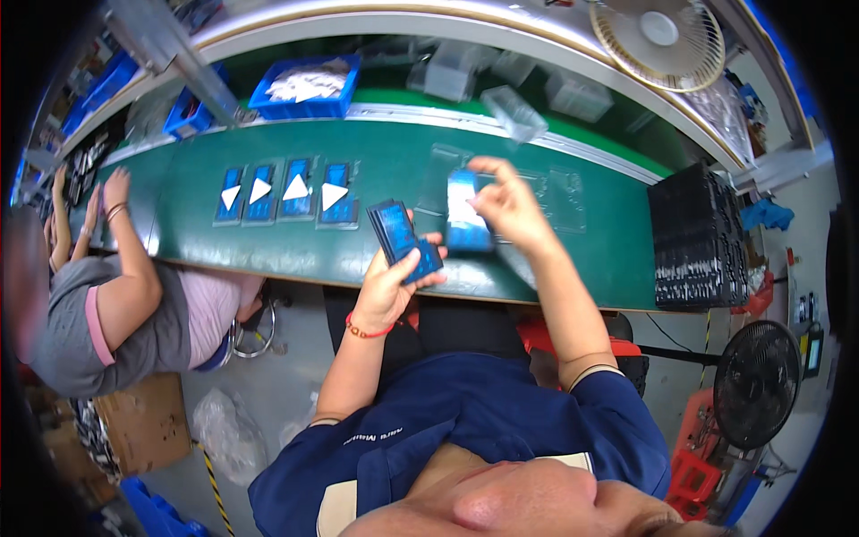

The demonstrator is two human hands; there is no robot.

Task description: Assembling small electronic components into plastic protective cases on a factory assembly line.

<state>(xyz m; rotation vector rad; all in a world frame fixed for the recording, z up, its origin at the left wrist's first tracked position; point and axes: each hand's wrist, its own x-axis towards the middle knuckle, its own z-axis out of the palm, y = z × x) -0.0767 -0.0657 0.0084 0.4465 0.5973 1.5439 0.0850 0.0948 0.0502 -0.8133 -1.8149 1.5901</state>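
Observation:
My left hand (391,276) is closed round a small stack of dark blue, phone-sized screen panels (391,231), fanned out between thumb and fingers. To its right, my right hand (512,208) has bent fingers at the upper right edge of another screen panel (465,215), which shines with white glare. The thumb meets its edge; the far side of this grip is hidden. Beneath that panel is a clear plastic tray (565,201) on the green bench. Left of my hands, several dark panels (259,204) lie in a row in clear trays, each bearing a white triangle.
A tall stack of black trays (693,237) stands at the bench's right end. Along the back are a blue bin (306,88) of white pieces and clear plastic boxes (514,114). Fans (759,383) stand at right. Another person (125,286) sits at the left, hands on the bench.

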